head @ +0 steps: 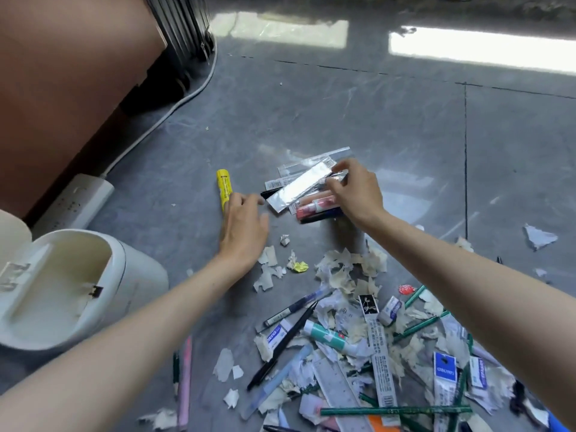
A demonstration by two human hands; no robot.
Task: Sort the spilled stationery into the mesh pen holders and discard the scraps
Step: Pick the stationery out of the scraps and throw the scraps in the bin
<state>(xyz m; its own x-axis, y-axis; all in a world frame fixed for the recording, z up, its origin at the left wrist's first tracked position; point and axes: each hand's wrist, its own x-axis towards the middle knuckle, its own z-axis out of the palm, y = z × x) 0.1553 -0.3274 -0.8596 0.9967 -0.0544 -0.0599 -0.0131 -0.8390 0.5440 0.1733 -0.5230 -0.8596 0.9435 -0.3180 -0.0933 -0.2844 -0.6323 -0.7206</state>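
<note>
Ruler (338, 392) cut off below | left grip (244, 232) spread | right grip (355, 191) pinching packet (296, 191)

The left hand (244, 227) is spread out with straight fingers, just beside the yellow marker (223, 187). To the right of the marker, the right hand (355, 190) pinches the end of a shiny silver packet (299, 186). Torn paper scraps (346, 275) lie nearer the person than the marker does.
</note>
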